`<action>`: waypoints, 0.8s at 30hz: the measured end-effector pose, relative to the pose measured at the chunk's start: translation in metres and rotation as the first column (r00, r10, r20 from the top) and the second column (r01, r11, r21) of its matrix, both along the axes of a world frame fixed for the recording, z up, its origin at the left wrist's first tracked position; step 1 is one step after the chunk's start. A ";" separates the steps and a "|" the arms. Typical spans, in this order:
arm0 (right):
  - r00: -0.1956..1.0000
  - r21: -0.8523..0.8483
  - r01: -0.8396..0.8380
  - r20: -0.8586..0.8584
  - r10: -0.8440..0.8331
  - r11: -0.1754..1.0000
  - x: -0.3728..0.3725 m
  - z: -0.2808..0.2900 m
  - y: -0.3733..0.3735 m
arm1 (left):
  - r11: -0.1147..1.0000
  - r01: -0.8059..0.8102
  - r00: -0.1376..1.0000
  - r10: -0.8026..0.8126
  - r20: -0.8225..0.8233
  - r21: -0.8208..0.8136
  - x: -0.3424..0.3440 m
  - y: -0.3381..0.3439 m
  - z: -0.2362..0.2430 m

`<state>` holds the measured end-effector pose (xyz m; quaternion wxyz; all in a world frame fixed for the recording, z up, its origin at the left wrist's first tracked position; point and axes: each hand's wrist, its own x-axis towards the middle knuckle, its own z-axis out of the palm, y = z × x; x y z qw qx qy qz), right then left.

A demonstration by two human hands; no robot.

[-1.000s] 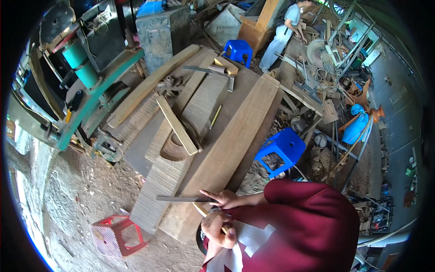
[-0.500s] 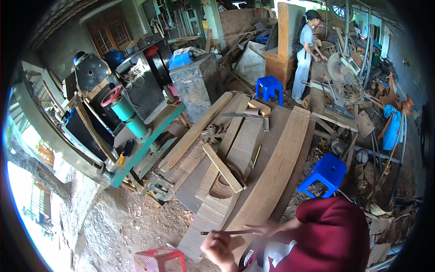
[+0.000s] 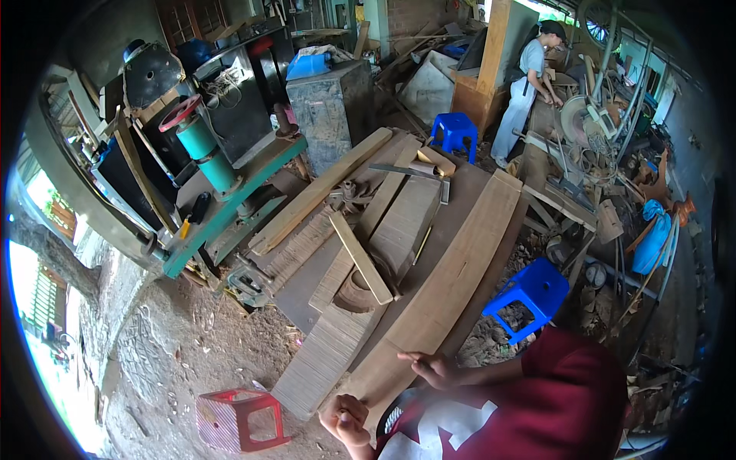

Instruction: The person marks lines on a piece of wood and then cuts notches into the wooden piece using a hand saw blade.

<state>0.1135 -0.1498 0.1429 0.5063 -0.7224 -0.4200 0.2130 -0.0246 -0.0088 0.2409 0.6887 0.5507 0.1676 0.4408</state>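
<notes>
My left hand (image 3: 346, 421) is closed above the near end of a long curved board (image 3: 452, 287). What it holds, if anything, I cannot make out. My right hand (image 3: 435, 369) hovers over the same board with its index finger stretched out and nothing visible in it. To their left lies a grooved wooden plank (image 3: 330, 364) with a round recess (image 3: 355, 295). A short wooden strip (image 3: 360, 258) crosses that recess at a slant. Farther up the plank lie a metal try square (image 3: 410, 172) and a thin yellow pencil-like stick (image 3: 422, 244).
A blue stool (image 3: 538, 290) stands close on the right, another blue stool (image 3: 455, 130) beyond the table. A red stool (image 3: 249, 422) is at near left. A green-framed machine (image 3: 230, 207) borders the left side. A co-worker (image 3: 523, 100) stands by a large disc (image 3: 575, 119) at far right.
The thin dark stick seen between my hands no longer shows. My left hand has moved slightly left and down; my right hand has lifted, its index finger extended. The whole view has shifted.
</notes>
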 end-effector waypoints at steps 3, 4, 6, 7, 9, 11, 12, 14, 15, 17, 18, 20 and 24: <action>0.981 -0.189 -0.193 -0.005 0.195 0.963 -0.010 -0.049 -0.006 | 0.990 -0.086 0.991 0.096 -0.091 0.112 0.016 -0.013 -0.004; 0.956 -0.259 -0.279 0.012 0.292 0.925 -0.017 -0.044 -0.002 | 0.987 -0.117 0.980 0.133 -0.147 0.113 0.010 -0.018 -0.005; 0.860 -0.388 -0.476 -0.016 0.511 0.789 -0.020 -0.095 -0.009 | 0.972 -0.162 0.968 0.190 -0.163 0.169 0.021 -0.032 -0.005; 0.877 -0.384 -0.450 -0.018 0.481 0.806 -0.023 -0.086 -0.007 | 0.967 -0.159 0.963 0.196 -0.184 0.200 0.025 -0.036 -0.005; 0.859 -0.651 -0.429 -0.081 0.505 0.626 -0.021 -0.043 0.005 | 0.959 -0.157 0.959 0.205 -0.194 0.235 0.023 -0.042 -0.009; 0.865 -0.627 -0.425 -0.068 0.497 0.653 -0.019 -0.038 0.002 | 0.961 -0.139 0.964 0.187 -0.190 0.239 0.023 -0.047 -0.018; 0.866 -0.600 -0.424 -0.049 0.498 0.678 -0.020 -0.036 -0.001 | 0.952 -0.155 0.963 0.205 -0.175 0.264 0.022 -0.049 -0.024; 0.871 -0.611 -0.421 -0.065 0.487 0.671 -0.017 -0.032 0.001 | 0.942 -0.176 0.960 0.229 -0.164 0.285 0.022 -0.047 -0.019; 0.873 -0.619 -0.420 -0.076 0.481 0.664 -0.017 -0.031 0.001 | 0.958 -0.162 0.963 0.205 -0.172 0.237 0.021 -0.047 -0.013; 0.850 -0.583 -0.413 0.028 0.525 0.700 -0.024 -0.041 0.004 | 0.941 -0.253 0.965 0.262 -0.012 0.226 0.021 -0.043 -0.005; 0.866 -0.563 -0.452 -0.092 0.491 0.692 -0.022 -0.050 0.004 | 0.925 -0.378 0.924 0.375 0.073 0.040 0.022 -0.044 0.001; 0.880 -0.596 -0.416 -0.072 0.470 0.687 -0.012 -0.026 0.007 | 0.930 -0.364 0.928 0.367 0.069 -0.045 0.008 -0.041 0.006; 0.971 -0.331 -0.175 0.097 0.218 0.927 -0.009 -0.008 0.004 | 0.934 -0.349 0.936 0.344 0.070 0.078 0.003 -0.047 -0.004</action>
